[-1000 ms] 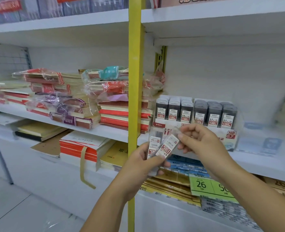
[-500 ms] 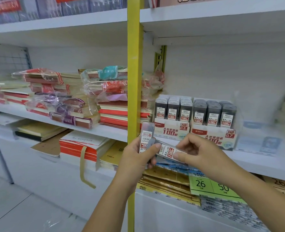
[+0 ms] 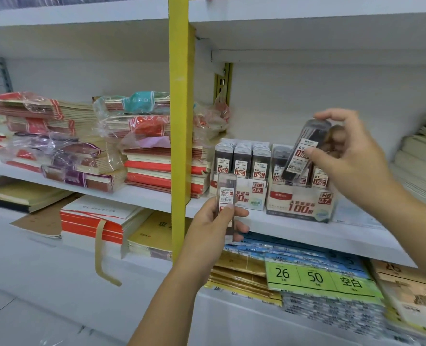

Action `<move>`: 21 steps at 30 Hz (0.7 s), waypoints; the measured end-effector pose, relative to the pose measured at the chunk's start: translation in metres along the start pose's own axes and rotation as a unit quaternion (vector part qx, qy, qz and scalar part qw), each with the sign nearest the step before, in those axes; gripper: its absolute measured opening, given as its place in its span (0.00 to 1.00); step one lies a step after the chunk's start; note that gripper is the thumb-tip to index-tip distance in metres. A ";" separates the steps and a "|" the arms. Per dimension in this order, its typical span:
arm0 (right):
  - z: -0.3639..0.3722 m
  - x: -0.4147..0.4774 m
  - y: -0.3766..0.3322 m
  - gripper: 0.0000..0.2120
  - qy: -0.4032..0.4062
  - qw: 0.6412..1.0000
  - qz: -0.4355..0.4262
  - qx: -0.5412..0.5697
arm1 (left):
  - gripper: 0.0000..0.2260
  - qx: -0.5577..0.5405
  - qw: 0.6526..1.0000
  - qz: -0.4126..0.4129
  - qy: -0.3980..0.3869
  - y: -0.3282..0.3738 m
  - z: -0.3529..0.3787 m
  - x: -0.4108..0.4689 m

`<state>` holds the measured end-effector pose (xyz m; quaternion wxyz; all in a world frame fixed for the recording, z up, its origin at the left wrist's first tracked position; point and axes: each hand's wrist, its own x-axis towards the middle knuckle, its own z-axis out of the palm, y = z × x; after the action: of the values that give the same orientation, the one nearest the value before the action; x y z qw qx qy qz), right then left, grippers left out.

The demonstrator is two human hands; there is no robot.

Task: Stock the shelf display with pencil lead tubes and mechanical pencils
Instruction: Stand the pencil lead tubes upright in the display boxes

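Observation:
Two white display boxes stand side by side on the middle shelf: the HB 0.5 box (image 3: 253,196) on the left and the HB 0.7 box (image 3: 299,206) on the right, both filled with upright lead tubes. My right hand (image 3: 351,156) pinches a clear 0.7 lead tube (image 3: 304,151), tilted, just above the 0.7 box. Lower down, my left hand (image 3: 212,228) grips another lead tube (image 3: 226,196) upright, in front of the 0.5 box. No mechanical pencils show.
A yellow upright post (image 3: 180,126) divides the shelf bays, just left of my left hand. Stacks of wrapped notebooks (image 3: 142,146) fill the shelf to the left. Paper pads with a green label (image 3: 317,278) lie on the shelf below. The white shelf edge (image 3: 307,236) runs under the boxes.
My right hand has taken one tube away from my left hand and lifted it up and right, over the 0.7 box. My left hand keeps the other tube and stays low.

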<state>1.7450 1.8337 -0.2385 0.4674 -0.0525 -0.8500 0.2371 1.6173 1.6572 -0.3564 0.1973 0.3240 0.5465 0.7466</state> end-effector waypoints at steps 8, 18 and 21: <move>0.018 0.006 0.018 0.19 -0.085 0.991 0.023 -0.097 | 0.08 0.019 1.000 -0.003 -0.009 -0.004 0.002 0.001; 0.028 0.010 0.028 0.19 -0.047 0.937 -0.025 -0.346 | 0.06 0.049 0.998 -0.004 -0.045 -0.002 0.001 -0.001; 0.028 -0.010 0.017 0.17 -0.012 0.969 -0.042 -0.243 | 0.07 0.048 0.997 -0.008 -0.064 0.000 0.002 -0.002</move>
<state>1.7251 1.8353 -0.2664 0.4399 -0.1252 -0.8892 0.0044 1.6205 1.6575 -0.3567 0.2225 0.3759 0.5706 0.6954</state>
